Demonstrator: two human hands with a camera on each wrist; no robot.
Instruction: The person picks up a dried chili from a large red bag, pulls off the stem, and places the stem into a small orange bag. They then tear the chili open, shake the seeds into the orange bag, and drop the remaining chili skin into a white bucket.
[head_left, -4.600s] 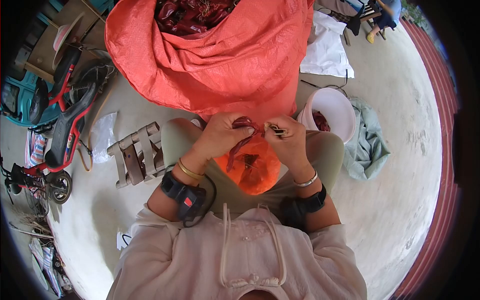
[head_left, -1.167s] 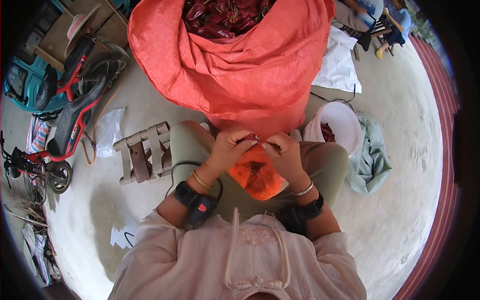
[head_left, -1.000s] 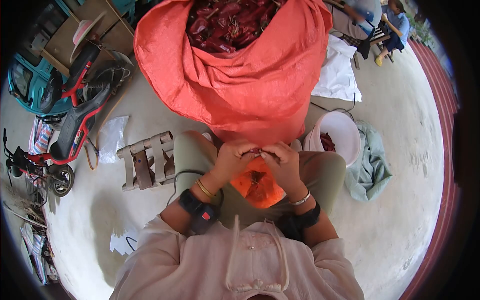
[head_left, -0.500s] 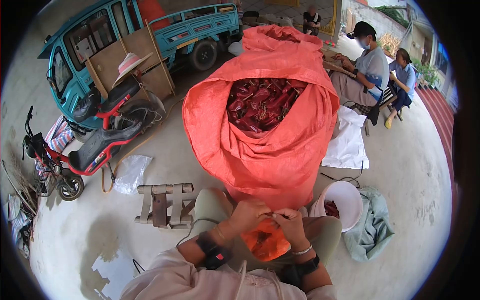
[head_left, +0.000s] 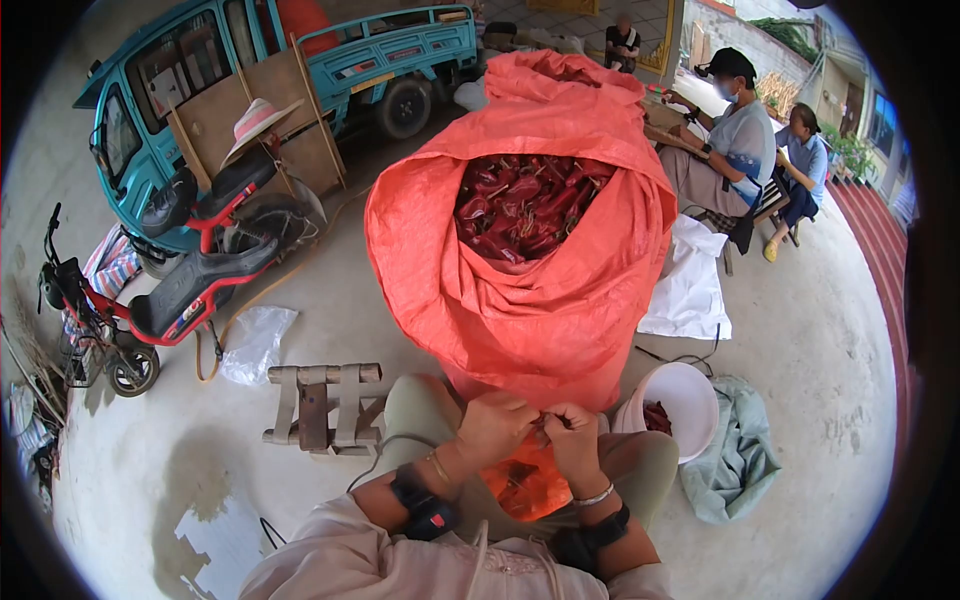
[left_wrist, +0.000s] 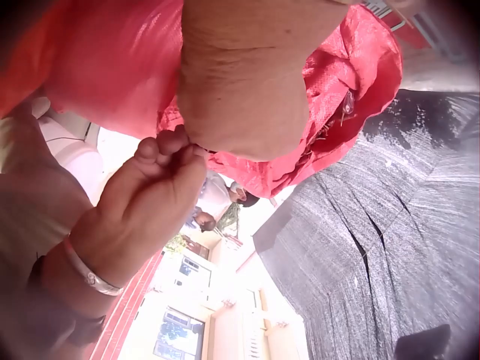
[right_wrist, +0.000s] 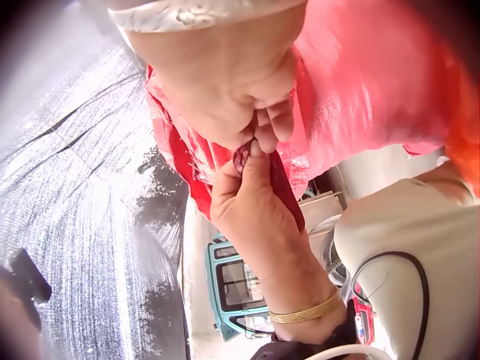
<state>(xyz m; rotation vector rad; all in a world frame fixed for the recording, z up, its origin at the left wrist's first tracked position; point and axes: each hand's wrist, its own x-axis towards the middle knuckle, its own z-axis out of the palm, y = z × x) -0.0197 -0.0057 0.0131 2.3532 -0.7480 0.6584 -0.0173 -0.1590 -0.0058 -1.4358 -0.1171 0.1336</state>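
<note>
In the right wrist view a dark red dried pepper (right_wrist: 241,156) is pinched between thumb and fingers of the left hand (right_wrist: 259,217). The right hand (right_wrist: 217,82) has its fingertips at the pepper's end, pinching there. The head view has the left hand (head_left: 492,428) and right hand (head_left: 574,445) meeting fingertip to fingertip above an orange bag (head_left: 528,485) between the legs. Just beyond them stands a large red sack (head_left: 520,330), its mouth full of dark red peppers (head_left: 525,205). The left wrist view mostly hides the held pepper behind the left hand (left_wrist: 247,75).
A whitish bucket (head_left: 685,400) with some peppers stands right of the knee, beside a grey-green sack (head_left: 733,455). To the left are a low stool (head_left: 322,408), a clear plastic bag (head_left: 257,345) and a red scooter (head_left: 205,285). Two people sit at the upper right.
The head view has tilted up, showing more of the sack, truck and people. Both hands remain together above the orange bag; earlier they held a long pepper.
</note>
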